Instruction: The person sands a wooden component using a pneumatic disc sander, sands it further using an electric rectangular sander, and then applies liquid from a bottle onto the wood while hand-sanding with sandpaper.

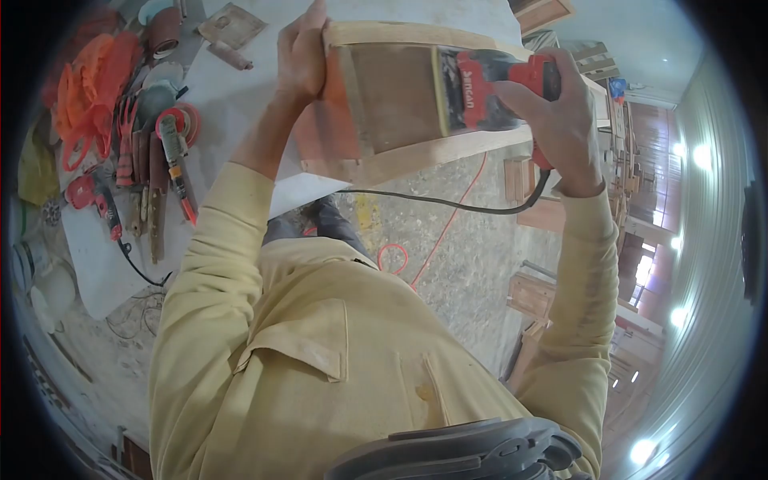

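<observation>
My right hand (pixel 552 112) grips a red and black power sander (pixel 484 92), its fingers wrapped round the rear handle. The sander rests at the right end of a wooden drawer-like box (pixel 396 92) with pale edges and a brown inner panel. My left hand (pixel 304 56) is closed on the box's left end, the thumb side toward me; part of its fingers is hidden behind the wood. From the sander a black cord (pixel 448 202) runs back to the left beneath the box. The sander's pad is hidden from me.
On the white worktable (pixel 104 264) at left lie orange bags (pixel 96 80), a red-and-black power tool (pixel 96 196), a disc grinder (pixel 172 140) and several hand tools. A thin red cable (pixel 448 228) crosses the floor. Wooden pieces (pixel 532 292) stand at right.
</observation>
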Demonstrator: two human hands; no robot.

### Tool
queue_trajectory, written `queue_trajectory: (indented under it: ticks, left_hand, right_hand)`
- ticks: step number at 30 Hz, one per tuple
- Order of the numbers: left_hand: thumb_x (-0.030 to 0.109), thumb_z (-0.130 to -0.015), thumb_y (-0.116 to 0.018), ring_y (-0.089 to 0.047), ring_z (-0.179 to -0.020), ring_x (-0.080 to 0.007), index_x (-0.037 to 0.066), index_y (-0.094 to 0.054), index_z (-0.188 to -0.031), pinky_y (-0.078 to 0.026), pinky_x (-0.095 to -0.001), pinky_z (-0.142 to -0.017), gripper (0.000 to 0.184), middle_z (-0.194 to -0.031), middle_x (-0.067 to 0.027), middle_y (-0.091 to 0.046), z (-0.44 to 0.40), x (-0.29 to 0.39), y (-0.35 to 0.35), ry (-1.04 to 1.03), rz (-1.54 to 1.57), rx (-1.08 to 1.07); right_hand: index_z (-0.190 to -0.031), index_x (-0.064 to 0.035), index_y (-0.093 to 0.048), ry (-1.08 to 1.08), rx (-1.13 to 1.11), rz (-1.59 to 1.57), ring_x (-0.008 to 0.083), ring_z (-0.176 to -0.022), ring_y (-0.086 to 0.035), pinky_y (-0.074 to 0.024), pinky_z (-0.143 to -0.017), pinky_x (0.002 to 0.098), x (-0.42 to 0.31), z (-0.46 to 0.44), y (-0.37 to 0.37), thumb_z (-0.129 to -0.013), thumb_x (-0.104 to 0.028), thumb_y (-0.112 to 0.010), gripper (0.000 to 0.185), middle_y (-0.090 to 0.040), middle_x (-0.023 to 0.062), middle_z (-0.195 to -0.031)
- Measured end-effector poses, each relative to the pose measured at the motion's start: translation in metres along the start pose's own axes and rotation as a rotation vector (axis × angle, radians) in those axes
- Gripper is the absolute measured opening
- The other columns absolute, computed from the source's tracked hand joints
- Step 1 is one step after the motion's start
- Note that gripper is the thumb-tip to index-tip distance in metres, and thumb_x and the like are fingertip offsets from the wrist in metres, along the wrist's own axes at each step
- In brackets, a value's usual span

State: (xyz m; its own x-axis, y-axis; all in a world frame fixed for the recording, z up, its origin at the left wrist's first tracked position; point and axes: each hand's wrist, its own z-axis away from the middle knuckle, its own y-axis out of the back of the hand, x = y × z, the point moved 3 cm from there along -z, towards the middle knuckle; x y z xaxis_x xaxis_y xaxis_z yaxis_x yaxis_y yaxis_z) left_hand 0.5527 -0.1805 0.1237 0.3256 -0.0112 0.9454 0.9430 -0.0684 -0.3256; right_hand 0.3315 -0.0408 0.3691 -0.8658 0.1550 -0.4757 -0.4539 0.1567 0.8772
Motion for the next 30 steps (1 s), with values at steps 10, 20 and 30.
queue_trajectory:
  ticks: [10,20,30]
  left_hand:
    - [0.051,-0.116,-0.046,-0.045,-0.079,-0.0136,0.004,-0.053,-0.080,-0.043,-0.0376,-0.073,0.059,-0.077,-0.0002,-0.048,0.004,0.004,-0.001,-0.120,-0.050,0.032]
    - [0.050,-0.116,-0.042,-0.047,-0.076,-0.0161,0.005,-0.057,-0.080,-0.043,-0.0432,-0.068,0.060,-0.071,-0.0029,-0.053,-0.001,0.006,0.004,-0.118,-0.071,-0.032]
    - [0.045,-0.116,-0.043,-0.053,-0.074,-0.0131,0.000,-0.065,-0.081,-0.046,-0.0317,-0.073,0.061,-0.078,-0.0020,-0.064,-0.008,-0.004,0.008,-0.091,-0.104,-0.043]
  right_hand:
    - [-0.116,-0.0026,-0.064,0.130,0.359,0.145,0.0092,-0.070,-0.064,-0.0555,-0.069,0.0313,-0.101,0.015,-0.061,-0.083,-0.020,-0.090,0.045,-0.075,0.0028,-0.085]
    - [-0.114,-0.0021,-0.065,0.037,0.104,0.044,0.0080,-0.076,-0.063,-0.0543,-0.073,0.0286,-0.075,0.037,-0.037,-0.084,-0.018,-0.089,0.042,-0.074,0.0016,-0.086]
    - [-0.112,-0.0016,-0.067,-0.031,0.090,0.015,0.0118,-0.080,-0.064,-0.0538,-0.072,0.0302,0.109,-0.013,0.056,-0.083,-0.021,-0.089,0.042,-0.072,0.0033,-0.092]
